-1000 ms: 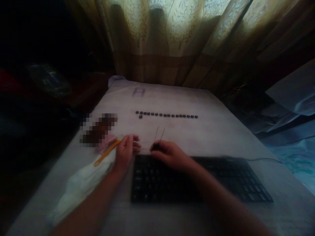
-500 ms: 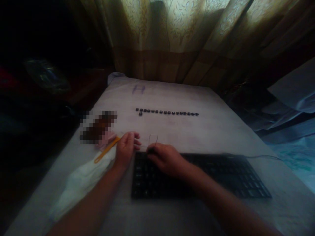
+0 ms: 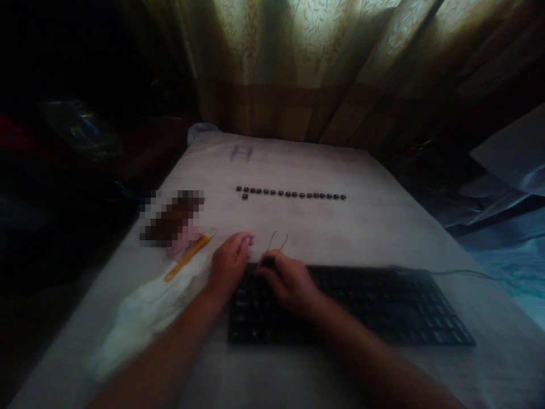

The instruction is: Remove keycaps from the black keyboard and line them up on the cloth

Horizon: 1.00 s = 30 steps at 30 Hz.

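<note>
A black keyboard (image 3: 392, 307) lies on the cloth-covered table. Over its upper left part, my right hand (image 3: 289, 278) is closed on a thin wire tool (image 3: 279, 241) with a dark handle, its wire loop pointing up and away. My left hand (image 3: 230, 264) is beside the keyboard's upper left corner, fingers curled together; whether anything small is between them is hidden. Farther back, small black keycaps (image 3: 288, 193) lie in a long row, with a single keycap (image 3: 244, 196) just below the row's left end.
Left of my left hand are an orange-handled brush (image 3: 187, 259), a pink cloth (image 3: 184, 240) and a crumpled white cloth (image 3: 136, 318). A pixelated brown item lies behind them. A cable (image 3: 460, 273) runs right from the keyboard. Curtains (image 3: 272, 68) hang behind the table (image 3: 306, 165).
The fingers of my left hand have curled in and the hand has moved slightly right. The wire tool has tilted to the right in my right hand.
</note>
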Motion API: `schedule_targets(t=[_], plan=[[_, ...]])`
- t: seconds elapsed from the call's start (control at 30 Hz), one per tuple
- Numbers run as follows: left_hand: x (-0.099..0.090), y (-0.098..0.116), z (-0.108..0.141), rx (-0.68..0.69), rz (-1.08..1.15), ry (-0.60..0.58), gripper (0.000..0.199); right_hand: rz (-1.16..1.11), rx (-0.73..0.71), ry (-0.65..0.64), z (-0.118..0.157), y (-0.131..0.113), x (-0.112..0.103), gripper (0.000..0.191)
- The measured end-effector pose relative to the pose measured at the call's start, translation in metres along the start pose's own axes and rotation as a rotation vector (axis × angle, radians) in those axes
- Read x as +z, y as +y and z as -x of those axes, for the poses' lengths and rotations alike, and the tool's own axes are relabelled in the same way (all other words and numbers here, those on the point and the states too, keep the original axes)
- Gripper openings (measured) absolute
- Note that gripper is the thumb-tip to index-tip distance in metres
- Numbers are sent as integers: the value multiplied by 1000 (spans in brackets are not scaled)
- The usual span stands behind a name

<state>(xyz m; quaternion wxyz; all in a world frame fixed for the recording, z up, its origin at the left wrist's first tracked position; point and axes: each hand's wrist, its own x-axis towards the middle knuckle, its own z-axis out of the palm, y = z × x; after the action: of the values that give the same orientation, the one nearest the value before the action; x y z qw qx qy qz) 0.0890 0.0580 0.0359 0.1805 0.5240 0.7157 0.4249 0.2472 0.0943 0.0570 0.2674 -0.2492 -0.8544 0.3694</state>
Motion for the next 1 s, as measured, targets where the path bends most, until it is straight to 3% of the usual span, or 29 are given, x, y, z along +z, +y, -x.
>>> schedule_targets(t=[0.4,0.53,0.67,0.83,1.0], plan=[[-1,2,0,32,58,18,24,-523,208,243,-7,1,-9,9],[-7,11,4,181,88,2,21,-623,306,374,-10,4,-16,13],[-10,15,7,298,56,-77,21,-611,254,419,-11,4,-16,14],[-6,14,8,219,101,-135,20,-527,152,403,-9,2,-10,10],[-4,14,7,51,221,-196,18,-466,83,411,-7,4,-5,6]])
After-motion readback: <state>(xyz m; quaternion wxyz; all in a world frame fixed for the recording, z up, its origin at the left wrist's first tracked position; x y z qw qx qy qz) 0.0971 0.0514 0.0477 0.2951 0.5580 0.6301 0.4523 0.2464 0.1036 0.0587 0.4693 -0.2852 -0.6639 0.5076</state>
